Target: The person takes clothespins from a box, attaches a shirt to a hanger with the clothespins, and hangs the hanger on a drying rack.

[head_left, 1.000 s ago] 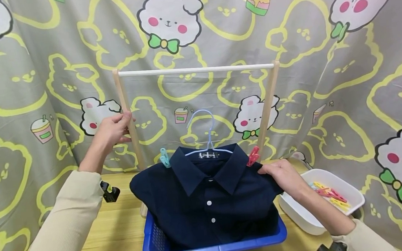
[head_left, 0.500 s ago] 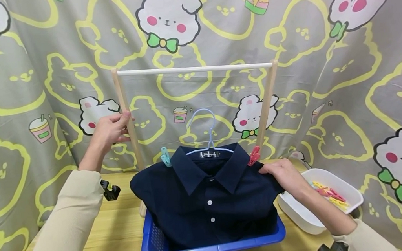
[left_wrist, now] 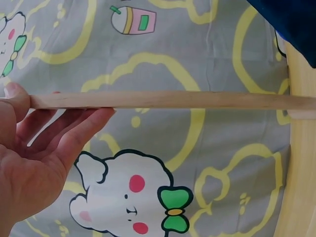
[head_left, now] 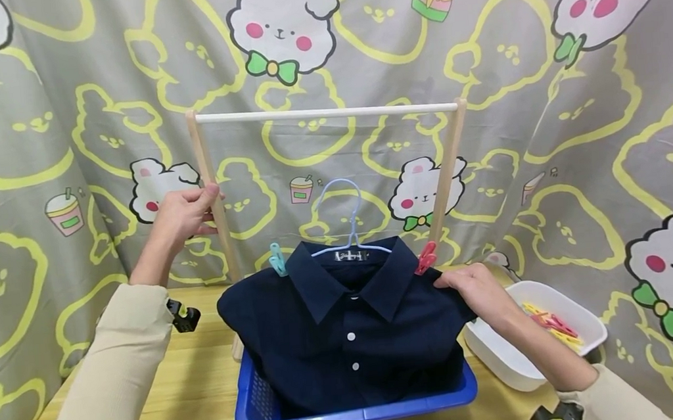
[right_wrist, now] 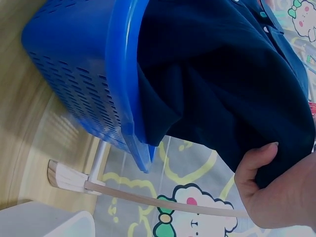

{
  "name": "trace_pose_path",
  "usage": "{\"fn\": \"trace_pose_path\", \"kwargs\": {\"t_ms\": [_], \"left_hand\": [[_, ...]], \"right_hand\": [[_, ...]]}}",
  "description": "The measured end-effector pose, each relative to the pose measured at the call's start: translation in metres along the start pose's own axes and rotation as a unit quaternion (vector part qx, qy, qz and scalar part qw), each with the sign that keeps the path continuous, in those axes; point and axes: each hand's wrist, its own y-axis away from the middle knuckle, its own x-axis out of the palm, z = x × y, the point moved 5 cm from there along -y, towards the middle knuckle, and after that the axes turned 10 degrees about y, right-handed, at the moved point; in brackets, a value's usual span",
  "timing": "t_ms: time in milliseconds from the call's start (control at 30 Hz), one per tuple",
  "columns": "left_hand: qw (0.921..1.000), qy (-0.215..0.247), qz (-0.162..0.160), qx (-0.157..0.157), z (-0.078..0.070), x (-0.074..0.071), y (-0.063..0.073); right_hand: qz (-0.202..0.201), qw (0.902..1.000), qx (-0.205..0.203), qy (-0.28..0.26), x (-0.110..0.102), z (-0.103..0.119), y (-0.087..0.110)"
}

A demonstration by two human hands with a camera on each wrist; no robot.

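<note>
My left hand (head_left: 184,215) grips the left wooden post of a clothes rack (head_left: 329,112), thumb on one side and fingers along the other, as the left wrist view shows. A dark navy shirt (head_left: 321,316) with white buttons sits in a blue basket (head_left: 353,419). Its collar is up and a light-blue hanger (head_left: 352,222) stands out of the neck. My right hand (head_left: 479,294) pinches the shirt near the shoulder on the right. A teal clothespin (head_left: 278,261) and a red clothespin (head_left: 426,257) clip the shirt beside the collar.
To the right of the basket stands a white tub (head_left: 590,345) with several red and yellow clothespins (head_left: 553,325). A wooden tabletop (head_left: 172,381) lies beneath. Behind the rack hangs a grey patterned curtain (head_left: 479,60).
Both hands keep their hold on the rack post and the shirt. The hanger and shirt collar have risen very slightly in view; otherwise little differs.
</note>
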Motion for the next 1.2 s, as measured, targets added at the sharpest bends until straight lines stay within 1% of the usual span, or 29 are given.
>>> {"fn": "trace_pose_path", "kwargs": {"t_ms": [233, 500, 733, 867, 1033, 1200], "left_hand": [[1.0000, 0.008, 0.002, 0.002, 0.000, -0.002, 0.001], [0.9999, 0.007, 0.009, -0.003, 0.001, -0.002, 0.001], [0.9998, 0.008, 0.019, 0.002, 0.001, -0.003, 0.001], [0.9998, 0.009, 0.017, 0.002, 0.001, -0.003, 0.000], [0.9997, 0.005, 0.022, -0.005, 0.004, -0.003, -0.002], [0.9996, 0.001, 0.027, -0.002, 0.004, -0.002, -0.002]], "right_hand": [[-0.003, 0.9999, 0.001, 0.012, -0.001, 0.001, -0.002], [-0.010, 0.9999, 0.014, -0.003, -0.007, 0.005, -0.001], [-0.021, 0.9989, 0.032, 0.025, -0.018, 0.007, -0.001], [-0.028, 0.9980, 0.040, 0.040, -0.024, 0.009, -0.001], [-0.028, 0.9976, 0.043, 0.045, -0.030, 0.010, -0.002], [-0.028, 0.9974, 0.046, 0.048, -0.032, 0.008, -0.002]]}}
